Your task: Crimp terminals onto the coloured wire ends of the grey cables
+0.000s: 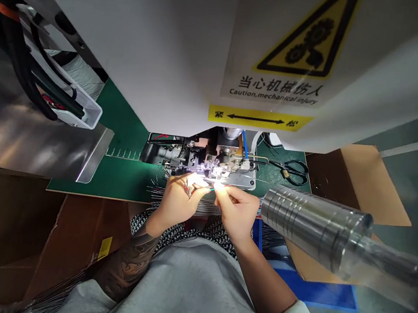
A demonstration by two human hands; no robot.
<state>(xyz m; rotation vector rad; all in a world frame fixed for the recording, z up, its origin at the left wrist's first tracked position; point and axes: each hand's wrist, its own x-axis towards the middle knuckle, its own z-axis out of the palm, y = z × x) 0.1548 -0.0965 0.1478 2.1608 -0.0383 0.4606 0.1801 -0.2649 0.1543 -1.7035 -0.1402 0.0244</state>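
Note:
My left hand (179,199) and my right hand (238,210) meet fingertip to fingertip at the lit mouth of a small metal machine head (217,165). Between them they pinch a thin wire (210,189) with a greenish end, held just in front of the bright spot. A bundle of thin grey wires (202,207) lies across my lap edge under both hands. The wire's tip is washed out by the glare.
A big white machine housing (193,45) with a yellow caution label (276,91) hangs overhead. Black scissors (293,170) lie on the green mat (122,165). A ribbed metal cylinder (316,223) juts in at right. Cardboard boxes (9,221) stand left and right.

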